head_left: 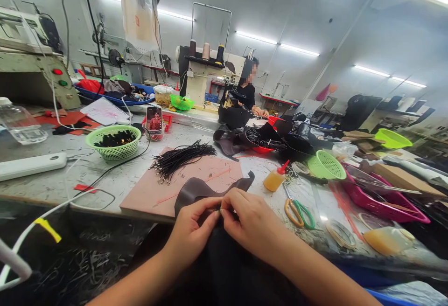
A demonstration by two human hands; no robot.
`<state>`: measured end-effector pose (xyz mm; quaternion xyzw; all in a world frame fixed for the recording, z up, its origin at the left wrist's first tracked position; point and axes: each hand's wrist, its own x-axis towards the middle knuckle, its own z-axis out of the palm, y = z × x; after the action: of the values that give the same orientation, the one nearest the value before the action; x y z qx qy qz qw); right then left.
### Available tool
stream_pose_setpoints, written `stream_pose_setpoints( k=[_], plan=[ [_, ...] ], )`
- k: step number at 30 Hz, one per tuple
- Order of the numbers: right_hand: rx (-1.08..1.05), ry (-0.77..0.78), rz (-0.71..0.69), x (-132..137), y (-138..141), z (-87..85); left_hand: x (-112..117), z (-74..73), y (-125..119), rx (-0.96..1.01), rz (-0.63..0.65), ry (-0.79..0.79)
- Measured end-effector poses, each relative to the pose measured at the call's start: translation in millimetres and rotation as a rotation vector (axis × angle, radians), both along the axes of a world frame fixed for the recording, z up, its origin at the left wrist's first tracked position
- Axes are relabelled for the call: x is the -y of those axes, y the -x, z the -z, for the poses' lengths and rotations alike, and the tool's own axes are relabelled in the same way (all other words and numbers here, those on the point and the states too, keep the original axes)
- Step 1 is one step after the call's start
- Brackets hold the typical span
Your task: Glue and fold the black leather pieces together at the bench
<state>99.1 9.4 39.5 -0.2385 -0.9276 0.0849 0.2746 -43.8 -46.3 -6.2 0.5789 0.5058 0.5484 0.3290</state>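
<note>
A dark brown, leather-like piece [196, 191] lies partly over the front of a pink board [213, 171] and hangs down toward my lap. My left hand [194, 224] pinches its edge between thumb and fingertips. Right beside it, my right hand [247, 219] is closed in a pinch on the same piece, and the fingertips of both hands nearly meet. Any small part between the fingertips is hidden. Behind the piece, a bundle of thin black cords [185, 156] with small pale ends rests on the board.
Right of the board stand a glue bottle [275, 177] with a red tip and scissors [300, 212]. A green basket [115, 142] of black pieces and a propped phone [154, 123] are at left. A co-worker [248, 89] sits beyond, by a sewing machine [196, 79].
</note>
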Motion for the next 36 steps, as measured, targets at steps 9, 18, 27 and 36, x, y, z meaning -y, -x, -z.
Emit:
stream_pose_setpoints(
  k=[9, 18, 27, 36],
  plan=[
    [-0.041, -0.013, -0.002, -2.7, 1.1, 6.4, -0.4, 5.1, 1.0, 0.026, -0.017, 0.009],
    [-0.062, 0.041, -0.011, -3.1, 1.4, 6.8, -1.0, 2.3, -1.3, 0.089, -0.021, -0.037],
    [-0.019, 0.252, 0.113, 2.8, -6.8, -6.0, 1.7, 4.5, -6.2, 0.194, -0.177, -0.09],
    [0.03, 0.255, 0.048, -1.1, -6.4, -9.9, 1.5, 4.9, -3.1, 0.182, -0.225, -0.103]
  ],
)
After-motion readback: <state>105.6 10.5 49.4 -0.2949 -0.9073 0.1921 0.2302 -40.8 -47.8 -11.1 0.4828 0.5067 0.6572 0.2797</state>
